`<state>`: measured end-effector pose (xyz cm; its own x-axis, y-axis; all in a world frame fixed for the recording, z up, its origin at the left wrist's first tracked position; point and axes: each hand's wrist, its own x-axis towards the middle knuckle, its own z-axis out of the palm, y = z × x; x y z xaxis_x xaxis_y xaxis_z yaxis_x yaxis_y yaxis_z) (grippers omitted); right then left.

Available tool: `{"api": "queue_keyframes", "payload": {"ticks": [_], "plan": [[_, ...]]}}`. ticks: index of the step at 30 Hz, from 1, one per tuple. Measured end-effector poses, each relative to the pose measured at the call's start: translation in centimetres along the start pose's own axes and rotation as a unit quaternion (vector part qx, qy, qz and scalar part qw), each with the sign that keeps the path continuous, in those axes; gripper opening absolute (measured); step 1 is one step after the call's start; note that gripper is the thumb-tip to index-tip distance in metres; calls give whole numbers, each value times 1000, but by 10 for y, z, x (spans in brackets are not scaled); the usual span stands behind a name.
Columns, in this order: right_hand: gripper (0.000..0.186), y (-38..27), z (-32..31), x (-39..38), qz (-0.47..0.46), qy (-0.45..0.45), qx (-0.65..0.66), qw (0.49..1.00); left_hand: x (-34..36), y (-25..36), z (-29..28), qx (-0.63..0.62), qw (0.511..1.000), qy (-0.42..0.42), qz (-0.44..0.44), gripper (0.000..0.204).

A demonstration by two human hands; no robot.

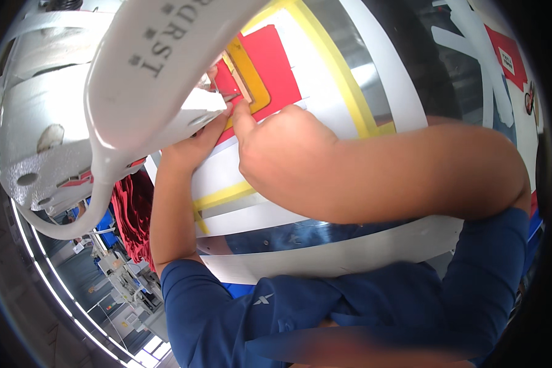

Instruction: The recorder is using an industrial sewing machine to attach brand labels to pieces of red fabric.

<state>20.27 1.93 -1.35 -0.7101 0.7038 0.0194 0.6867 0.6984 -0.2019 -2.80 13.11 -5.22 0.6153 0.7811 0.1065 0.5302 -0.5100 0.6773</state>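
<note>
A yellow frame (260, 83) with rounded corners lies on a piece of red material (282, 64) under the head of a white machine (147, 80). My right hand (285, 138) rests at the frame's near edge, its index finger stretched out and touching there, the other fingers curled under. From the left, my left hand (205, 135) reaches in beneath the machine head, which hides most of its fingers. A small dark pointed tip (232, 96) shows inside the frame, close to the left hand; its kind cannot be made out.
White sheeting edged with yellow tape (356, 104) covers the work surface. A metal strip (343, 245) runs along the near edge. Dark red cloth (132, 214) hangs at the left. Another red piece (506, 55) lies at the far right. A white cable (98, 202) loops off the machine.
</note>
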Motion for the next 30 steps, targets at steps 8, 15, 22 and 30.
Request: {"api": "queue_keyframes", "payload": {"ticks": [8,15,22,30], "plan": [[47,-22,-4,-1,53,-20,49,997,13,-11,-6,111,990,-8,86,62],[49,-25,-3,-11,60,15,23,998,5,-12,-6,144,989,-30,-1,62],[42,-35,-12,-15,42,-50,17,998,-7,6,0,31,999,-29,-32,56],[38,-35,-15,-16,3,-97,-29,995,-38,-34,-20,265,958,107,-37,26]]}}
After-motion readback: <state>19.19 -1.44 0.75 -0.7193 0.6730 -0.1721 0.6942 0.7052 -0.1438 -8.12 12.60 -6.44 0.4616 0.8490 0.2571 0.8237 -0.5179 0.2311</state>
